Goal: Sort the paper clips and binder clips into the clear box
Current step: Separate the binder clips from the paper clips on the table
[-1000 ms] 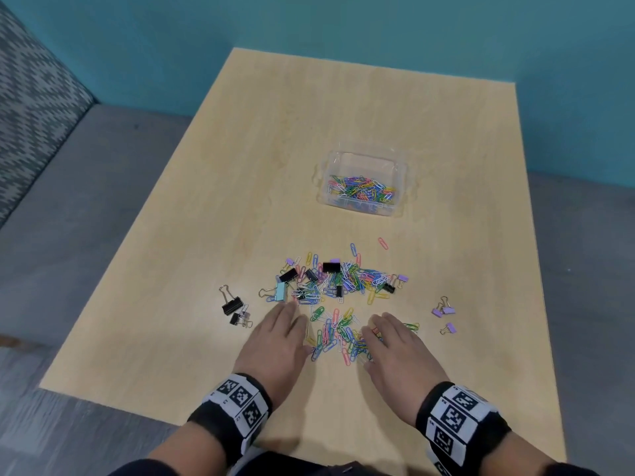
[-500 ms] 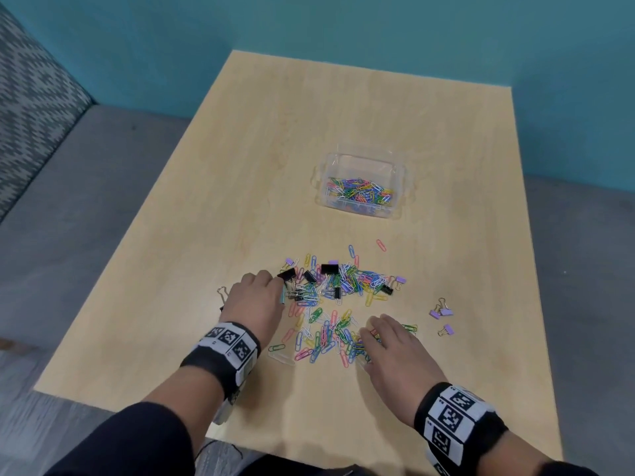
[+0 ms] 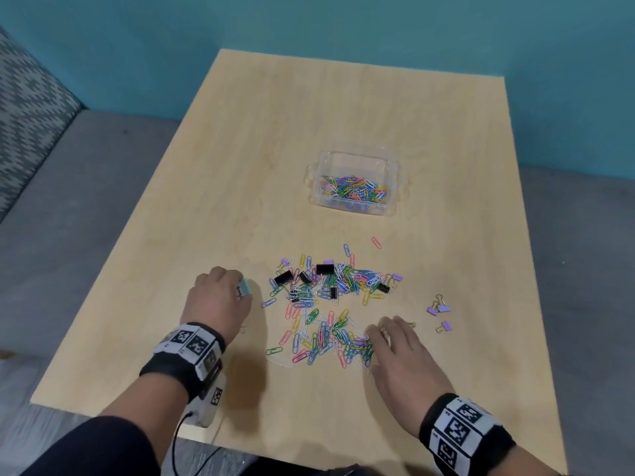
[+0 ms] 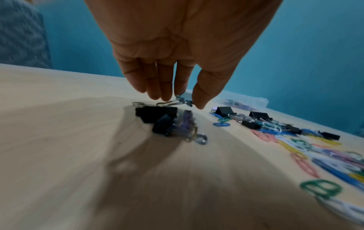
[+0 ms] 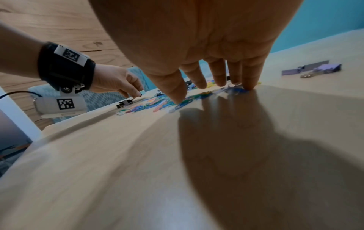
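1. Pinched between thumb and fingertips of the left hand (image 3: pixel 215 297) — a pale blue binder clip (image 3: pixel 245 287), just left of the mixed pile (image 3: pixel 330 297) on the table (image 3: pixel 343 115).
2. Right under that hand in the left wrist view — a small cluster of black binder clips (image 4: pixel 156 115) lying on the table.
3. Spread flat, holding nothing — the right hand (image 3: pixel 402 352), fingertips (image 5: pixel 248 87) pressing down on the near edge of the loose paper clips (image 3: pixel 326 338).
4. Well apart at the far side — the clear box (image 3: pixel 355 156), already holding a layer of coloured paper clips; no binder clips made out inside.
5. Off to the right, apart from the pile — a few purple binder clips (image 3: pixel 440 309).
6. Step in hand, judging by this: separating binder clips from paper clips, with much of the pile still unsorted.
7. Next, probably: carry the blue clip to the box or set it with the black ones — firm pinch needed, no snagging of stray paper clips.
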